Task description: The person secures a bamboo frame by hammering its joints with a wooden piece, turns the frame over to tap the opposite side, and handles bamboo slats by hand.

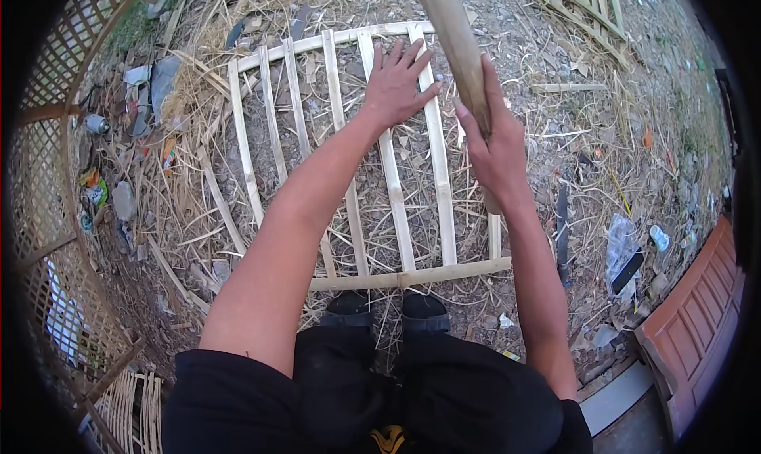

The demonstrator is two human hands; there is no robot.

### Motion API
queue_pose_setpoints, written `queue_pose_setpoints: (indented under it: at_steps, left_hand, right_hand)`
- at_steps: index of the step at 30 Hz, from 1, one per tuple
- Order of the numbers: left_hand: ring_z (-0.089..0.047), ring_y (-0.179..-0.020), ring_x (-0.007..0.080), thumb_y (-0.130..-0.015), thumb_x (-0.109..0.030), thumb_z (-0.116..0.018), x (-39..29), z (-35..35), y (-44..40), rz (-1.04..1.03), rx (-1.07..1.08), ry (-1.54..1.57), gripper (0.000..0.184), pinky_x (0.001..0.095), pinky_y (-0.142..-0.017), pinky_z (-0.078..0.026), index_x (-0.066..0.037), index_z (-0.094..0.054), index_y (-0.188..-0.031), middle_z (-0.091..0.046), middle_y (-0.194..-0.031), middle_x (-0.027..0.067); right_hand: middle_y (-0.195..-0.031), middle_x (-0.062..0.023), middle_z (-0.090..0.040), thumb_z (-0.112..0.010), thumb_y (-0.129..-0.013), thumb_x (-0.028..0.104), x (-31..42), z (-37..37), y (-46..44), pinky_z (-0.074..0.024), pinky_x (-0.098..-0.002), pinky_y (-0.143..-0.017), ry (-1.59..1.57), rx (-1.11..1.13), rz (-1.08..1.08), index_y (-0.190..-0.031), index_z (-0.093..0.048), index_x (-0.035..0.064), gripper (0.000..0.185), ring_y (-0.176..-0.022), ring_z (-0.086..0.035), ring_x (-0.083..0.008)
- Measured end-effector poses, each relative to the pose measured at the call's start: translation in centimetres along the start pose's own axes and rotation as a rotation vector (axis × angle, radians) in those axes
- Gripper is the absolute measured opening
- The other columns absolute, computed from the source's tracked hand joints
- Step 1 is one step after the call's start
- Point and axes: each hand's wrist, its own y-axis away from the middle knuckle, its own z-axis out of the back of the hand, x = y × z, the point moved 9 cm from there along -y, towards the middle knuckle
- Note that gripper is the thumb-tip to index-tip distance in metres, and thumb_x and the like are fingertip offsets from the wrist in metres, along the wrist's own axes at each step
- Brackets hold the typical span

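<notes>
A lattice of pale bamboo slats lies flat on the ground before me, joined to a rail near my feet and another at its far side. Fingers spread, my left hand rests on the slats near the far rail. My right hand is wrapped round a thick, smooth brown wooden pole, its thumb and index finger lying along it. The pole tilts up and leaves the view at the top. My right hand and forearm hide part of the frame's right side.
Bamboo shavings and litter cover the earth around the frame. A woven lattice panel stands at left; another slatted panel lies at the far right. A brown panelled board and a clear plastic bag are at right.
</notes>
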Motion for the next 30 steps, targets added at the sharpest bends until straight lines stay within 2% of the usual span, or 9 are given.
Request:
queue_pose_setpoints:
  at_steps: [4, 6, 8, 14, 16, 19, 26, 28, 30]
  left_hand:
    - [-0.027, -0.152, 0.0353, -0.097, -0.063, -0.047, -0.1, 0.0, 0.1, -0.005, 0.0, -0.013, 0.073, 0.0597, -0.124, -0.011, -0.016, -0.043, -0.154, -0.035, -0.163, 0.0102]
    - [-0.027, -0.152, 0.0356, -0.097, -0.063, -0.047, -0.5, 0.0, 0.0, 0.004, 0.027, -0.025, 0.073, 0.0596, -0.125, -0.011, -0.017, -0.042, -0.154, -0.033, -0.164, 0.0098]
    - [-0.026, -0.153, 0.0354, -0.097, -0.063, -0.047, 0.2, -0.6, -0.2, 0.044, 0.125, -0.098, 0.073, 0.0592, -0.125, -0.01, -0.018, -0.041, -0.154, -0.032, -0.164, 0.0089]
    - [-0.026, -0.153, 0.0354, -0.098, -0.062, -0.046, 0.2, -0.1, 0.2, 0.007, 0.006, 0.006, 0.071, 0.0593, -0.125, -0.009, -0.018, -0.044, -0.154, -0.036, -0.162, 0.0104]
    - [-0.025, -0.153, 0.0346, -0.098, -0.061, -0.046, 0.2, -0.7, -0.2, 0.038, 0.097, -0.126, 0.071, 0.0591, -0.125, -0.009, -0.018, -0.043, -0.154, -0.035, -0.163, 0.0099]
    - [-0.025, -0.153, 0.0341, -0.098, -0.061, -0.046, 0.4, -0.4, -0.6, 0.015, 0.054, -0.093, 0.072, 0.059, -0.125, -0.008, -0.017, -0.042, -0.155, -0.035, -0.163, 0.0097]
    - [-0.025, -0.153, 0.0338, -0.098, -0.061, -0.047, 0.3, -0.6, 0.0, 0.021, 0.037, -0.034, 0.071, 0.0576, -0.126, -0.009, -0.019, -0.041, -0.155, -0.033, -0.164, 0.0085]
    - [-0.026, -0.153, 0.034, -0.098, -0.061, -0.047, -0.2, -0.4, -0.3, 0.009, 0.019, -0.054, 0.07, 0.0574, -0.126, -0.01, -0.02, -0.042, -0.155, -0.033, -0.164, 0.0085]
    - [-0.027, -0.153, 0.0341, -0.099, -0.06, -0.047, 0.1, -0.4, -0.1, 0.025, 0.047, -0.042, 0.069, 0.0577, -0.125, -0.01, -0.02, -0.042, -0.155, -0.032, -0.165, 0.0082]
  right_hand:
    - [-0.102, -0.0298, -0.07, -0.062, -0.098, 0.019, -1.1, 0.8, 1.5, -0.0564, -0.048, -0.08, -0.232, -0.225, -0.004, -0.161, -0.028, 0.0211, 0.072, -0.089, -0.071, -0.0455]
    - [-0.097, -0.0306, -0.07, -0.062, -0.099, 0.022, -5.7, -3.0, 0.9, -0.0568, -0.0467, -0.079, 0.169, 0.221, -0.329, -0.161, -0.028, 0.0204, 0.071, -0.091, -0.071, -0.0456]
    - [-0.094, -0.0304, -0.07, -0.062, -0.099, 0.024, -5.4, -2.7, -0.3, -0.0571, -0.0458, -0.08, 0.177, 0.252, -0.267, -0.161, -0.029, 0.0201, 0.07, -0.092, -0.071, -0.0458]
    - [-0.095, -0.0326, -0.07, -0.058, -0.101, 0.022, -1.7, 1.0, 1.6, -0.0564, -0.0474, -0.074, -0.292, -0.237, -0.103, -0.162, -0.024, 0.0175, 0.07, -0.09, -0.072, -0.0454]
    - [-0.089, -0.0314, -0.07, -0.058, -0.101, 0.023, -5.5, -3.4, 1.0, -0.0569, -0.0464, -0.071, 0.215, 0.244, -0.28, -0.162, -0.023, 0.0159, 0.07, -0.082, -0.072, -0.0453]
    - [-0.088, -0.0306, -0.07, -0.059, -0.1, 0.022, -4.3, -3.0, -0.2, -0.0565, -0.0449, -0.068, 0.235, 0.238, -0.158, -0.162, -0.023, 0.0151, 0.072, -0.078, -0.072, -0.0431]
    - [-0.089, -0.0263, -0.072, -0.059, -0.1, 0.022, -3.8, 1.6, 0.7, -0.056, -0.0417, -0.066, -0.252, -0.276, -0.132, -0.159, -0.033, 0.0155, 0.065, -0.072, -0.073, -0.0361]
    - [-0.085, -0.0248, -0.071, -0.057, -0.102, 0.027, -5.8, -1.8, -0.4, -0.0561, -0.0425, -0.066, 0.194, 0.171, -0.27, -0.16, -0.031, 0.0158, 0.064, -0.071, -0.073, -0.0364]
    - [-0.083, -0.0239, -0.071, -0.056, -0.102, 0.031, -5.0, -0.3, -1.5, -0.056, -0.0436, -0.068, 0.117, 0.152, -0.285, -0.16, -0.031, 0.0159, 0.065, -0.073, -0.072, -0.0372]
